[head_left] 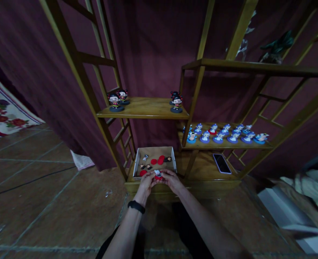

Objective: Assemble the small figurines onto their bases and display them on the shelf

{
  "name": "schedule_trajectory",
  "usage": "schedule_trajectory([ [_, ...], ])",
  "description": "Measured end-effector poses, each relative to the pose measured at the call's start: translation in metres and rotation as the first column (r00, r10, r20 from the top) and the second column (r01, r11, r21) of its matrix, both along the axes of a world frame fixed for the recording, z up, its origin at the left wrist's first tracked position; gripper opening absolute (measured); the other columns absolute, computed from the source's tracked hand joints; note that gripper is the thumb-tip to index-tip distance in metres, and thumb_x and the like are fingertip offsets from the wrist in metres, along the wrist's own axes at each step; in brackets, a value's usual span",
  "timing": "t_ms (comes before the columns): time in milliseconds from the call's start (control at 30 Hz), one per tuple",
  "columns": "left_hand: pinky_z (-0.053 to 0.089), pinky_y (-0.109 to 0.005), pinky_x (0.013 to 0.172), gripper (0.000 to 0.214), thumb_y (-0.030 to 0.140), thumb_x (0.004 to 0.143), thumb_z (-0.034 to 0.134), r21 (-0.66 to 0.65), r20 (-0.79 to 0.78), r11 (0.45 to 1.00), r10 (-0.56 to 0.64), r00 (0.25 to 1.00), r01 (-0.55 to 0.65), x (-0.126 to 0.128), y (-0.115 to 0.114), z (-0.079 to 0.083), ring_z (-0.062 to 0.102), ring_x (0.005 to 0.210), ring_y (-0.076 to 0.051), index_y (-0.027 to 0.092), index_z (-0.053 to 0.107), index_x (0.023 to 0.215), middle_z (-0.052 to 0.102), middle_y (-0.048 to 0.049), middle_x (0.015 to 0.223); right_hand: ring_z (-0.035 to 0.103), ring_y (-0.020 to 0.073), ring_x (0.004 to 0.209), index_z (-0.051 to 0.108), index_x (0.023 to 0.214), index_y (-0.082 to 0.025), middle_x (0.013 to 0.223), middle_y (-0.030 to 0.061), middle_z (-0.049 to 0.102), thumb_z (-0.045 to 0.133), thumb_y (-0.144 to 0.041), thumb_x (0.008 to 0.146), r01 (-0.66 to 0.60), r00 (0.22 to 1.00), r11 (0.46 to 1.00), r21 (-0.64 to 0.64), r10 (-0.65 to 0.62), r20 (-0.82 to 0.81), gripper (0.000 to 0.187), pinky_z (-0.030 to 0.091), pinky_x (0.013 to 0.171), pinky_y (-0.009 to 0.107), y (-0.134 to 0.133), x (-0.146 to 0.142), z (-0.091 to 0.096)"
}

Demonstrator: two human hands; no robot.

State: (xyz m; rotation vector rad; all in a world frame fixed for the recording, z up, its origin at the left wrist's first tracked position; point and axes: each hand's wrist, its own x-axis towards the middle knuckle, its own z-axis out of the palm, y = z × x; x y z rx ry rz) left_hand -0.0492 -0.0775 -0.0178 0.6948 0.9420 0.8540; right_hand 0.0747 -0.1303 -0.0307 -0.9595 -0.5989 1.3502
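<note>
Maroon curtain (153,46) is hanging behind an open wooden display shelf standing on a tiled floor (50,212). At far left, one rose-patterned cloth (2,111) is reaching down to the tiles. On the middle shelf (150,107), two black-haired figurines (115,102) are standing at the left end. Below, one shallow open box (175,167) is sitting on the bottom board, holding four small loose figures (148,167) and four red discs (153,162), two of them overlapping.

Over the box's near edge, the left hand (147,181), its wrist wearing one black band (136,206), is closing its fingers on one white-headed figurine (158,173) with a red base; from the right, the right hand (172,181) is pinching it too.

Farther right, two more black-haired figurines (176,102) are standing one behind the other. Twelve pale figurines (233,136) are filling two rows on the lower right shelf, one on a red base. Beneath them, one phone (222,163) is lying flat, dark screen up.
</note>
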Motion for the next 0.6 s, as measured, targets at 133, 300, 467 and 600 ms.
schedule_trajectory([
  [133,0.051,-0.02,0.05,0.01,0.007,0.069,0.062,-0.039,-0.037,0.998,0.057,0.998,-0.058,0.001,0.001,-0.006,0.056,0.047,-0.007,0.012,0.059,0.077,0.062,-0.0012,0.061,0.061,0.0172,0.078,0.063,0.09,-0.023,0.088,0.0013,0.065,0.072,-0.04,0.056,0.01,0.996,1.0,0.025,-0.012,0.083,0.039,0.05,0.07,0.034,-0.001,0.004,-0.005],
  [300,0.051,-0.021,0.05,0.005,0.01,0.069,0.062,0.01,-0.093,0.999,0.04,0.995,-0.04,0.001,0.001,-0.009,0.056,0.048,-0.007,0.012,0.06,0.074,0.061,-0.0007,0.059,0.06,0.0177,0.077,0.066,0.087,-0.025,0.087,0.0004,0.066,0.072,-0.041,0.056,0.019,0.95,1.0,0.009,-0.021,0.312,0.036,0.047,0.069,0.032,-0.001,0.007,-0.006],
  [467,0.053,-0.027,0.062,0.012,0.015,0.065,0.068,0.024,-0.024,0.992,-0.125,0.992,0.126,0.0,0.001,-0.01,0.06,0.058,-0.011,0.01,0.062,0.074,0.064,-0.0052,0.066,0.06,0.0201,0.081,0.067,0.086,-0.022,0.084,0.0011,0.068,0.072,-0.04,0.055,-0.025,0.944,1.0,0.017,0.018,0.329,0.036,0.046,0.075,0.035,0.001,0.006,-0.009],
  [600,0.052,-0.029,0.069,0.029,0.015,0.059,0.074,0.049,0.067,0.974,-0.223,0.973,0.219,-0.003,0.003,-0.013,0.063,0.067,-0.015,0.01,0.063,0.085,0.067,-0.0083,0.074,0.061,0.021,0.082,0.068,0.084,-0.02,0.088,0.0041,0.069,0.071,-0.042,0.055,0.019,0.984,1.0,-0.022,-0.014,0.178,0.036,0.046,0.075,0.036,0.0,0.008,-0.01],
])
